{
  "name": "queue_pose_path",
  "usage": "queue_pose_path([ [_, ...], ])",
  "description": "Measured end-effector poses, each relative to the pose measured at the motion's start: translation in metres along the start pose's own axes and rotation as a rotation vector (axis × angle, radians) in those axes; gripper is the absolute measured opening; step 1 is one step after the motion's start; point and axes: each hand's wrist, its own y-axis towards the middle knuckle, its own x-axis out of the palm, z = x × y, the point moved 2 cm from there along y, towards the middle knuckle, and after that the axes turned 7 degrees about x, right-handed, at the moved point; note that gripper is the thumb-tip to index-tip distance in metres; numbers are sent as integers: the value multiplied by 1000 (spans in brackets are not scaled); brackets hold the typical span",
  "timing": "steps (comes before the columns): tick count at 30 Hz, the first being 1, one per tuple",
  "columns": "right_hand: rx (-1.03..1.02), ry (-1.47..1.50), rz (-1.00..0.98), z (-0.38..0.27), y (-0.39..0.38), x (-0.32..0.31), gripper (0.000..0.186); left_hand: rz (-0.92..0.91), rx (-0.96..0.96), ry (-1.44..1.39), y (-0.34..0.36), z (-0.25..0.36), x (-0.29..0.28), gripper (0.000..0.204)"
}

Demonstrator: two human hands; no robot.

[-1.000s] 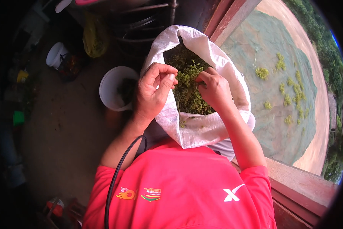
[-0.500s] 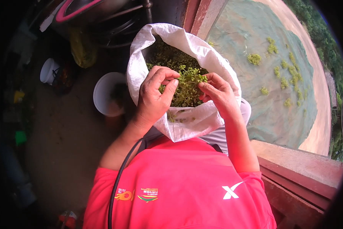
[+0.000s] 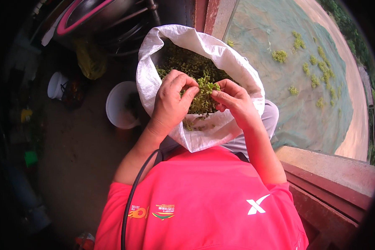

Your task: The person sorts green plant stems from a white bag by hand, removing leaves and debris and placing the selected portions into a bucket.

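Note:
A white woven sack stands open in front of me, its mouth rolled wide. Inside lies a heap of small green berry clusters on thin stems. Above that heap, a sprig of green berries is between my two hands. My left hand pinches at the sprig's left side with thumb and forefinger. On its right side, my right hand grips it between thumb and fingers. The fingertips partly hide the stems.
A white bucket stands left of the sack, with a smaller white bucket farther left. A pink-rimmed basin is at the upper left. Outside the red sill, more green clusters lie on a green net.
My hands have drawn slightly closer together around the sprig, the right one shifting left. The whole view has shifted a little.

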Motion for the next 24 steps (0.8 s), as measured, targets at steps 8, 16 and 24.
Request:
queue_pose_path([
  [8,107,162,-81,6,2,-5,12,57,-323,-504,-3,-15,-12,10],
  [16,162,456,-131,7,5,-6,11,244,-491,-1096,-11,-21,-21,8],
  [24,227,675,-289,-2,-1,-22,18,286,-597,-1155,-20,-33,-15,19],
])
